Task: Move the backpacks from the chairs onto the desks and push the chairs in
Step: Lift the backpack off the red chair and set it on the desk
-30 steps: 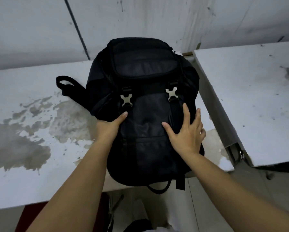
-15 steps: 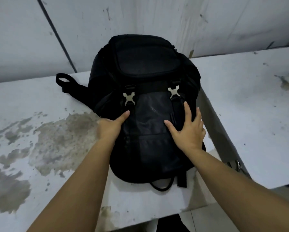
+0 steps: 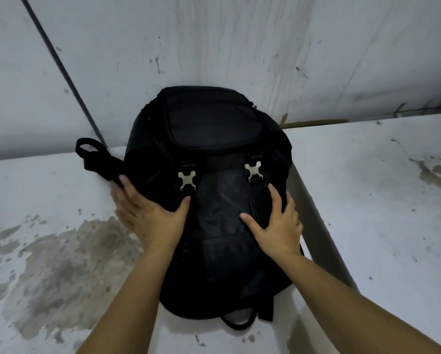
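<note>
Grey scuffed wall point(image 3: 214, 47) across the top, crossed by a thin dark cable point(image 3: 61, 70). Stained white desk point(image 3: 48, 251) below, cut off at left and bottom; second desk point(image 3: 380, 213) just beside it, its right side out of frame. Black backpack point(image 3: 209, 154) flat on the near desk, top against the wall, underside hidden. Left hand point(image 3: 147, 215) spread flat on its left flank, fingers blurred. Right hand point(image 3: 278, 226) flat and splayed on the front panel. Neither closed around anything. Strap loop point(image 3: 86, 149) trailing left; two metal buckles point(image 3: 187, 178).
</note>
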